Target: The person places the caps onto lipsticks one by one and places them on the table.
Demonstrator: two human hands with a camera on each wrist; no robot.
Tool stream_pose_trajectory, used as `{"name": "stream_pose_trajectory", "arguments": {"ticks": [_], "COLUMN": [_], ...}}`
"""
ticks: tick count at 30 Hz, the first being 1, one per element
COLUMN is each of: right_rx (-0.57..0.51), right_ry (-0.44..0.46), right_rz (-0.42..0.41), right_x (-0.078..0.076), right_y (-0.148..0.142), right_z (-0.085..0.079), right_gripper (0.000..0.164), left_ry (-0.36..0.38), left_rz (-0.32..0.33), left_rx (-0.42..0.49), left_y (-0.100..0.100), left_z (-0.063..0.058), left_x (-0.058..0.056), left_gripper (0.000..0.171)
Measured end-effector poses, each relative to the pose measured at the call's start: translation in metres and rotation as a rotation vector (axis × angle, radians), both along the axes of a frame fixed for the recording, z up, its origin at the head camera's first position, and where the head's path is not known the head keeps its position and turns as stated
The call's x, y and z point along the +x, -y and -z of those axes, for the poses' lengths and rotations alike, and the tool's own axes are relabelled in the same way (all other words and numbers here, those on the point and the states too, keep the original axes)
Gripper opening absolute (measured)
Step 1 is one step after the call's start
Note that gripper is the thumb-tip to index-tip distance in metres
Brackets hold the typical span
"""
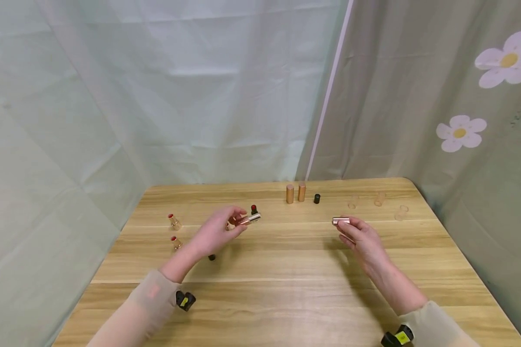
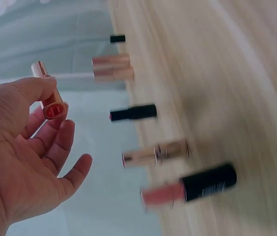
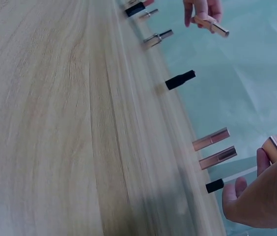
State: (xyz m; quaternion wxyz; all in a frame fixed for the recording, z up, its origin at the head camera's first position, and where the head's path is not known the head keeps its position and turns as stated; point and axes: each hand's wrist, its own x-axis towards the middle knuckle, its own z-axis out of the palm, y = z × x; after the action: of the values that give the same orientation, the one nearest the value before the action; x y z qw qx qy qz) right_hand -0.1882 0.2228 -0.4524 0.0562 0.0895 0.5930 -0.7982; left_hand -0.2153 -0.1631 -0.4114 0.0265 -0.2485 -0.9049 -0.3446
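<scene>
My left hand (image 1: 217,232) pinches a rose-gold lipstick (image 1: 253,218) between thumb and fingers, its silvery end pointing right. In the left wrist view a red label shows on the base of this lipstick (image 2: 55,110). My right hand (image 1: 363,241) holds a short rose-gold lipstick cap (image 1: 341,221) above the table, apart from the lipstick. Behind the left hand stands a black lipstick (image 2: 133,112) with a red tip. Near that hand stand a gold lipstick (image 2: 158,153) and a pink lipstick with a black base (image 2: 209,184).
Two rose-gold tubes (image 1: 290,193) and a black cap (image 1: 317,198) stand at the back of the wooden table (image 1: 286,299). Several clear caps (image 1: 401,213) stand at the back right. Two gold lipsticks with red tips (image 1: 173,221) are at the left. Curtains (image 1: 243,96) hang behind.
</scene>
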Motion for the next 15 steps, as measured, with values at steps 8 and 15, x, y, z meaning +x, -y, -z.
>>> {"name": "stream_pose_trajectory", "arguments": {"ticks": [8, 15], "right_rx": [0.042, 0.09], "right_ry": [-0.067, -0.078], "right_rz": [-0.045, -0.032], "right_x": [0.002, 0.002], "right_y": [0.004, 0.013], "right_z": [0.007, 0.01], "right_gripper": [0.008, 0.033], "left_ry": [0.018, -0.011], "left_rz": [0.003, 0.024], "left_rx": [-0.002, -0.026], "left_y": [-0.028, -0.045], "left_z": [0.007, 0.012], "left_x": [0.008, 0.009], "left_gripper": [0.017, 0.011]}}
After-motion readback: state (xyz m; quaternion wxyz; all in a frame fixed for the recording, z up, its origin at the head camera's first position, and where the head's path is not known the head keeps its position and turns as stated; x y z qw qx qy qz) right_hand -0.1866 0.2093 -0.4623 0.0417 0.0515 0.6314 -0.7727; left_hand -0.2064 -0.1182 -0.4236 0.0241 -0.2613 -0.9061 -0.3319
